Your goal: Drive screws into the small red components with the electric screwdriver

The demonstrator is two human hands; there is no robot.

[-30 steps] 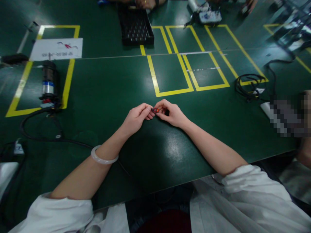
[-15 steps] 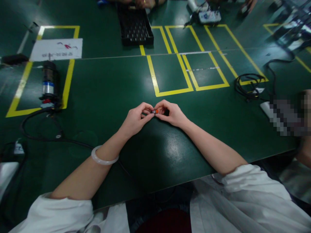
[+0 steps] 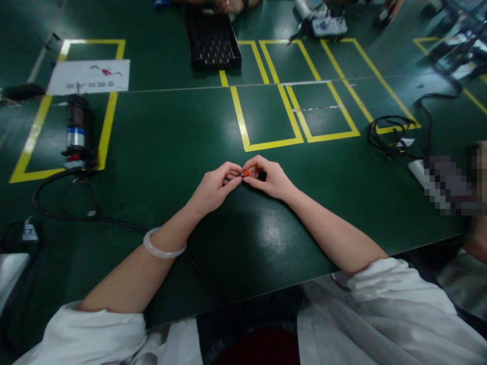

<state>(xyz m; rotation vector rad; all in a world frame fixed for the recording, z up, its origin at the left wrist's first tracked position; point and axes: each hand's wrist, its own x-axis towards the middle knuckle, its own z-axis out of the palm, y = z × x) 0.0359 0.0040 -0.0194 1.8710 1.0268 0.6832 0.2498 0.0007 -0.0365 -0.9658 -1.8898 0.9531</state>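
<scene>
Between my fingertips, above the green table, is a tiny orange part with a dark, metallic-looking end. My left hand pinches it from the left, thumb and index finger meeting at its dark end. From the right, my right hand is closed on the orange end in the same kind of pinch. The fingertips hide much of the part, and its exact kind is too small to make out. A pale bangle circles my left wrist.
A black power tool with a cable stands at the left by a white sheet. A black tray lies at the far side near another person's hands. Coiled black cable rests at the right, among yellow tape outlines.
The small part has turned slightly between my fingertips, and more of its orange end shows. Both hands stay in nearly the same place.
</scene>
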